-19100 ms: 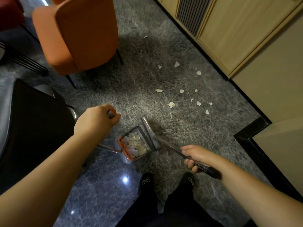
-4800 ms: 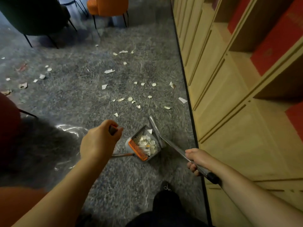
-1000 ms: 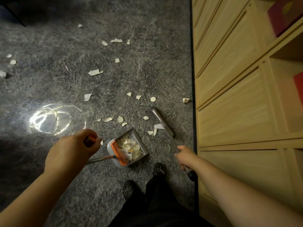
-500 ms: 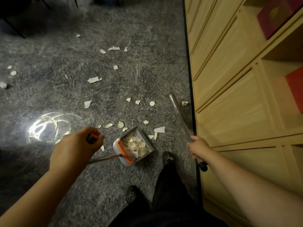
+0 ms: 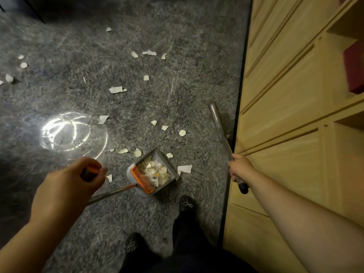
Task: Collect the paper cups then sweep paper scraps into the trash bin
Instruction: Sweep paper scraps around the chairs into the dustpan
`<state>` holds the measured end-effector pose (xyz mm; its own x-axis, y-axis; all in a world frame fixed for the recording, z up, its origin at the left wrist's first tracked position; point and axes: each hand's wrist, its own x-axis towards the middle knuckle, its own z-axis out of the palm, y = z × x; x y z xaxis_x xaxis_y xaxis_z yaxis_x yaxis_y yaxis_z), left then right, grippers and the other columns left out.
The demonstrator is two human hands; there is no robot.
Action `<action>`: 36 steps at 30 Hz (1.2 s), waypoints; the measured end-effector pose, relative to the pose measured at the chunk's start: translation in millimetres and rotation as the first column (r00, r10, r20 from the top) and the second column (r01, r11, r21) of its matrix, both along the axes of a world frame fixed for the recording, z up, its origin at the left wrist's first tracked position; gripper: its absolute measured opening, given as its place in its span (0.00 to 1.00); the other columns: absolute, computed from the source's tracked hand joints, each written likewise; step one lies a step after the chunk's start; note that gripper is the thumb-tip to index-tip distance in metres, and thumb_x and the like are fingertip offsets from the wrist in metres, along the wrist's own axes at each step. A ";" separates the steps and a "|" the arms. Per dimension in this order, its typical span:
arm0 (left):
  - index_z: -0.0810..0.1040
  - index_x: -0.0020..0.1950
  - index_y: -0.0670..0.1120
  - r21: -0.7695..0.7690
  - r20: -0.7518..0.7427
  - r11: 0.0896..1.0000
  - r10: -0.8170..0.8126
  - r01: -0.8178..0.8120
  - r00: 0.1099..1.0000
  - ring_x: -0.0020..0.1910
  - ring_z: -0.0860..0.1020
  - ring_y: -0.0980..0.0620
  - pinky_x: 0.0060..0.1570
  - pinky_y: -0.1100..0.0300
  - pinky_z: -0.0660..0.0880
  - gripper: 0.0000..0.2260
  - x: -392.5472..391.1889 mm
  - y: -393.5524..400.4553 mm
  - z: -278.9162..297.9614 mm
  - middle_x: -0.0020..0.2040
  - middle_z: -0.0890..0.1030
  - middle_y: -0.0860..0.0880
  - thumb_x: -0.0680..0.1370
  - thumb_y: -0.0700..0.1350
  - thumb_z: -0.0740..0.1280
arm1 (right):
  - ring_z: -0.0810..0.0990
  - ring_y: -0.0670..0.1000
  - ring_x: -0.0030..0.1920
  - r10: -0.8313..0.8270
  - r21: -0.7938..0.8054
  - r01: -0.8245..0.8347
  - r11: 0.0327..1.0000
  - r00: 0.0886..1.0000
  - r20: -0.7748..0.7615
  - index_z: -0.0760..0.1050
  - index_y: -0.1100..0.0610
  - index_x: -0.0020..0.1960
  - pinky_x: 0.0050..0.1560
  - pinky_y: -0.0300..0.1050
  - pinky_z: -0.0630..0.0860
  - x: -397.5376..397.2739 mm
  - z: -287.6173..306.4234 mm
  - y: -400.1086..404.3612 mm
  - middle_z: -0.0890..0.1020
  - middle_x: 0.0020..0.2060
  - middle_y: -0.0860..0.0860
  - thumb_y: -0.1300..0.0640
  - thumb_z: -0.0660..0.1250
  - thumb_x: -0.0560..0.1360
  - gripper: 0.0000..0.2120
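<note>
Gripping with both fists, I am working two tools: my left hand [image 5: 72,182] is curling round the orange-topped handle of the grey long-handled dustpan with the orange comb edge [image 5: 152,174], and my right hand [image 5: 239,168] is clenching the thin metal-handled broom [image 5: 220,131], whose head is lying out ahead of that hand, close along the cabinet base. The torn white paper scraps [image 5: 117,89] are scattering ahead of and between my hands; a heap is already sitting in the pan, one large piece just beside its mouth. No trash bin is showing. For a clean stroke I am judging I should draw the broom from the wall side toward the pan mouth, low and short, keeping the pan lip pressed flat. The grey mottled carpet [image 5: 177,56] looks shaggy, likely snagging scraps. Pale wooden cabinets [image 5: 285,95] are running along my right.
</note>
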<state>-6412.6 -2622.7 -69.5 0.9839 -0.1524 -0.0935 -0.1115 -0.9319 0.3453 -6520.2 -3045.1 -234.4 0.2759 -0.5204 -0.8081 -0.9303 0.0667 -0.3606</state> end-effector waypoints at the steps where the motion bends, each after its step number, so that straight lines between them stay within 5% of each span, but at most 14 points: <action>1: 0.74 0.46 0.69 0.002 -0.004 1.000 0.012 -0.012 1.000 0.27 0.76 0.61 0.26 0.60 0.77 0.13 2.5 -0.3 -3.8 0.29 0.77 0.64 0.69 0.74 0.62 | 0.72 0.52 0.25 0.011 -0.005 -0.011 1.000 1.000 0.006 0.60 0.49 0.75 0.26 0.43 0.69 4.8 -0.4 -5.8 0.76 0.38 0.54 0.59 0.61 0.77 0.27; 4: 0.75 0.47 0.68 -0.010 0.007 0.998 0.057 -0.057 0.998 0.28 0.78 0.61 0.28 0.58 0.78 0.21 10.6 4.5 -18.0 0.30 0.78 0.63 0.67 0.79 0.55 | 0.70 0.51 0.25 0.023 -0.018 -0.022 1.000 0.999 0.044 0.61 0.49 0.75 0.24 0.41 0.67 18.6 -1.0 -19.3 0.75 0.36 0.53 0.60 0.61 0.78 0.27; 11: 0.74 0.47 0.70 0.013 -0.013 0.994 0.109 -0.109 0.994 0.25 0.75 0.63 0.23 0.62 0.76 0.20 18.3 -3.3 -17.8 0.28 0.76 0.65 0.67 0.79 0.54 | 0.71 0.52 0.26 0.080 -0.060 -0.075 0.995 0.994 0.076 0.62 0.50 0.74 0.24 0.41 0.67 46.6 -4.4 -42.5 0.75 0.38 0.53 0.61 0.59 0.78 0.25; 15: 0.76 0.49 0.69 0.014 -0.036 0.989 0.146 -0.145 0.989 0.27 0.77 0.63 0.26 0.60 0.78 0.21 22.0 -4.2 -26.5 0.35 0.78 0.69 0.67 0.79 0.57 | 0.73 0.54 0.31 0.150 -0.066 -0.148 0.987 0.988 0.023 0.59 0.51 0.76 0.26 0.43 0.68 61.6 -17.3 -56.7 0.78 0.52 0.59 0.61 0.58 0.79 0.27; 24: 0.77 0.50 0.69 0.005 -0.065 0.980 0.200 -0.200 0.978 0.29 0.78 0.65 0.28 0.57 0.80 0.18 27.4 24.4 -58.5 0.35 0.78 0.69 0.67 0.77 0.62 | 0.67 0.53 0.32 0.386 0.061 -0.381 0.923 0.904 -0.185 0.60 0.62 0.72 0.32 0.47 0.66 38.1 -32.8 -47.2 0.73 0.48 0.59 0.68 0.53 0.79 0.21; 32: 0.76 0.47 0.69 0.027 -0.001 0.985 0.173 -0.172 0.985 0.28 0.77 0.62 0.28 0.58 0.79 0.19 12.5 12.5 -20.8 0.33 0.78 0.67 0.67 0.78 0.57 | 0.70 0.52 0.28 0.258 0.203 -0.233 0.951 0.960 -0.108 0.50 0.53 0.78 0.29 0.46 0.68 2.0 17.5 23.4 0.76 0.42 0.59 0.66 0.55 0.80 0.29; 36: 0.74 0.45 0.69 0.015 0.024 0.992 0.123 -0.124 0.992 0.28 0.76 0.60 0.29 0.58 0.78 0.11 -5.4 13.2 5.2 0.29 0.77 0.62 0.68 0.72 0.65 | 0.71 0.51 0.27 0.229 0.270 -0.208 0.940 0.972 -0.049 0.53 0.52 0.77 0.28 0.45 0.67 -17.0 30.5 76.3 0.75 0.38 0.57 0.67 0.58 0.79 0.30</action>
